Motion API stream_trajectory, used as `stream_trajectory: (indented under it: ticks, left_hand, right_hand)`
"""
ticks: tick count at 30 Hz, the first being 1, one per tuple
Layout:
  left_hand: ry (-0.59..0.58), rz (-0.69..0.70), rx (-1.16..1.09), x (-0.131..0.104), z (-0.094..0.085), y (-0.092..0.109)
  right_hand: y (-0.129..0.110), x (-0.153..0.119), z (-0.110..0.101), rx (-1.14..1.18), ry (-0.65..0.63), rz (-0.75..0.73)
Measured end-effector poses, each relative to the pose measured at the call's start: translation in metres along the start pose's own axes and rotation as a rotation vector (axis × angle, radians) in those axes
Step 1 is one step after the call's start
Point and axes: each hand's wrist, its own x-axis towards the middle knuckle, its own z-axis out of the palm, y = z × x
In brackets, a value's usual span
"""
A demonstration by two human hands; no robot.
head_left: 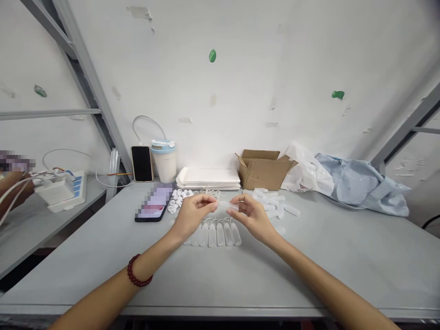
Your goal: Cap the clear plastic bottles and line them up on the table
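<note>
A small translucent plastic tube [224, 205] is held level between my two hands above the table. My left hand [192, 210] pinches its left end between thumb and fingers; whether a cap or string is in that pinch is hidden. At the opposite end, the thumb and fingers of my right hand [253, 216] close on the tube. Below them lies a row of several similar tubes [212, 234] with white loops at their tops. White caps [178, 199] are heaped left of the hands, thin white cords [210, 194] behind them, and loose tubes [271, 200] to the right.
A phone [154, 202] lies left, another phone [142, 163] leans beside a blue-lidded cup [165, 162]. Along the wall are stacked white sheets [208, 176], a cardboard box [263, 170], a plastic bag [307, 169] and a blue bag [364, 181]. Another person's hand [17, 188] is near a power strip [77, 190].
</note>
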Motion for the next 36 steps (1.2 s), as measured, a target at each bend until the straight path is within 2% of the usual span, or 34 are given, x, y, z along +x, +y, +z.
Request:
stream_trajectory:
  ticks: [4, 7, 10, 14, 17, 21, 26, 30, 36]
  left_hand:
    - [-0.024, 0.01, 0.037, -0.001, 0.0, -0.001]
    - [-0.039, 0.054, 0.06, -0.001, 0.001, -0.005]
    - [-0.029, 0.154, 0.047, -0.001, 0.004, -0.012]
    - [-0.041, 0.27, 0.057, -0.007, 0.01, -0.016]
    - [-0.077, 0.369, 0.184, -0.014, 0.012, -0.013]
    - [-0.145, 0.601, 0.435, -0.018, 0.013, -0.011]
    - [-0.128, 0.805, 0.645, -0.016, 0.017, -0.02]
    - [-0.109, 0.852, 0.713, -0.012, 0.021, -0.024]
    - [-0.165, 0.967, 0.862, -0.003, 0.023, -0.017]
  right_hand:
    - [0.007, 0.0, 0.001, -0.061, -0.028, -0.035]
    - [0.009, -0.001, 0.005, -0.127, -0.004, -0.04]
    - [0.009, -0.003, 0.01, -0.211, 0.04, -0.064]
    - [0.009, -0.007, 0.014, -0.301, 0.008, -0.121]
    - [0.009, -0.008, 0.013, -0.335, -0.019, -0.161]
    - [0.008, -0.007, 0.008, -0.401, -0.058, -0.12]
    - [0.009, -0.001, -0.001, -0.198, -0.053, 0.019]
    - [0.007, 0.001, -0.005, -0.008, -0.064, 0.12]
    - [-0.004, -0.003, -0.006, 0.043, -0.062, 0.21]
